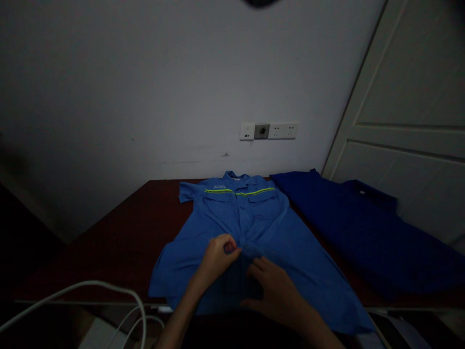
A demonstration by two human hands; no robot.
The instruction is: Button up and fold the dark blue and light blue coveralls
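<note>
A blue short-sleeved work shirt (218,228) lies spread front up, its collar toward the wall. A yellow-green stripe crosses its chest above two flap pockets. My left hand (217,257) pinches the front edge of the shirt near the button line, thumb and forefinger together. Just right of it, my right hand (271,288) hovers over or rests on the lower front, fingers curved and thumb apart, with nothing visible between them. Whether its fingertips touch the cloth is hard to tell in the dim light.
Beneath the shirt is a dark red table (127,228). A darker blue garment (348,232) lies along the right side, near a white panelled door (410,106). Wall sockets (283,130) sit above the table. A white cable (98,283) loops past the front left edge.
</note>
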